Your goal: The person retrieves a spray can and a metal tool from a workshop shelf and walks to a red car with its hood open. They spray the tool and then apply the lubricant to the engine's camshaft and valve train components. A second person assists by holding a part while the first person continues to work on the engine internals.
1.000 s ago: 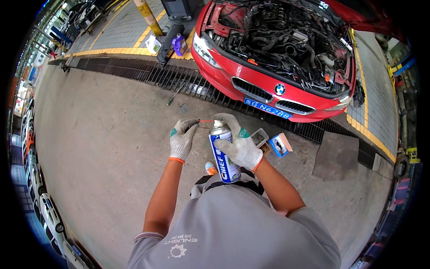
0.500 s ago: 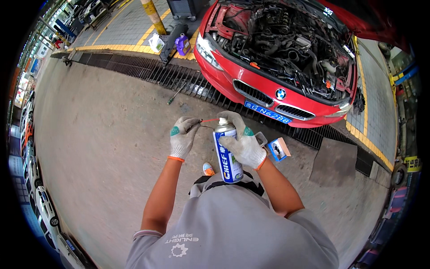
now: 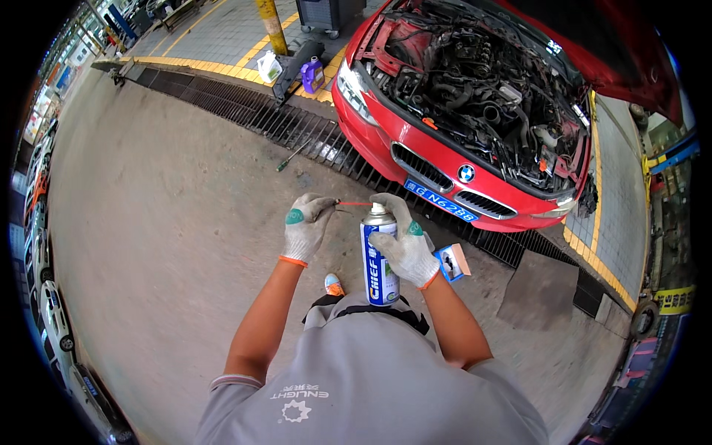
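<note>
A grey concrete floor (image 3: 170, 245) runs up to a long drain grate (image 3: 245, 111), with a red car (image 3: 475, 126) parked bonnet-up behind it. The gloved left hand (image 3: 305, 226) pinches a thin red straw (image 3: 354, 203); the right hand (image 3: 404, 245) is wrapped around an upright blue-and-white spray can (image 3: 378, 259) at chest height.
</note>
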The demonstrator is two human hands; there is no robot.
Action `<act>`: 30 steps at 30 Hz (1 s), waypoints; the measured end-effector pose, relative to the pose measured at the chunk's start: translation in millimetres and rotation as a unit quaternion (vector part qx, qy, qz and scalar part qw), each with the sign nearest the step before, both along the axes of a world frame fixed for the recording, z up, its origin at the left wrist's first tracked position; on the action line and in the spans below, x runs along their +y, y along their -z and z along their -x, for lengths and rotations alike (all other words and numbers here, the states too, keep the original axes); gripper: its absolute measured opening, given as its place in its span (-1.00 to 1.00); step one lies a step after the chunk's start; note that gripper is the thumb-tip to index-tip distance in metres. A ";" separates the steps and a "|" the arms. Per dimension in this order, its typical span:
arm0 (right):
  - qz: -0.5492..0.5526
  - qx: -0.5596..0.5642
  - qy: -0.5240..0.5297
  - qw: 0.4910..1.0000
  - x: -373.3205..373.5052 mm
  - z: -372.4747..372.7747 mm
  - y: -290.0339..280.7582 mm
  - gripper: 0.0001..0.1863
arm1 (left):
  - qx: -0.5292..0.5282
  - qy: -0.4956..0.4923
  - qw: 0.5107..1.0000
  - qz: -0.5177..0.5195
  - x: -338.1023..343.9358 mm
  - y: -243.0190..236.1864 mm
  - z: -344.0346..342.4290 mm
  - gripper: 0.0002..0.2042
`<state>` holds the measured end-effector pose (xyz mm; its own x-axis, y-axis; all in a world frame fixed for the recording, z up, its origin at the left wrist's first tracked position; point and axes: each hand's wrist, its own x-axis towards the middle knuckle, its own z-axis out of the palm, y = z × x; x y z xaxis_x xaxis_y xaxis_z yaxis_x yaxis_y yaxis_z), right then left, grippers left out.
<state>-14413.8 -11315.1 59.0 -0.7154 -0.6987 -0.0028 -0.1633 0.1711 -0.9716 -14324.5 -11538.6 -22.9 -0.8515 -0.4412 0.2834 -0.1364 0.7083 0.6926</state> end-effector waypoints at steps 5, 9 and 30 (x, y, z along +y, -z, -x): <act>0.019 -0.033 -0.004 0.999 -1.1 -0.4 4.8 -0.34 | 0.014 -0.010 0.999 0.038 -0.4 4.9 -4.3 -0.86; 0.032 -0.035 -0.012 0.999 -4.2 1.6 19.3 -0.33 | 0.054 -0.026 0.996 0.066 0.2 4.2 -7.4 -0.88; 0.024 -0.015 -0.038 0.999 -11.9 11.0 48.6 -0.32 | 0.065 -0.070 0.982 0.161 1.4 13.5 -20.1 -0.85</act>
<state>-14424.9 -11326.9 10.4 -0.6599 -0.7513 0.0107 -0.1442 0.1127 -0.9831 -14304.4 -11537.2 -36.3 -0.7364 -0.4208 0.5298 -0.1726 0.8740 0.4543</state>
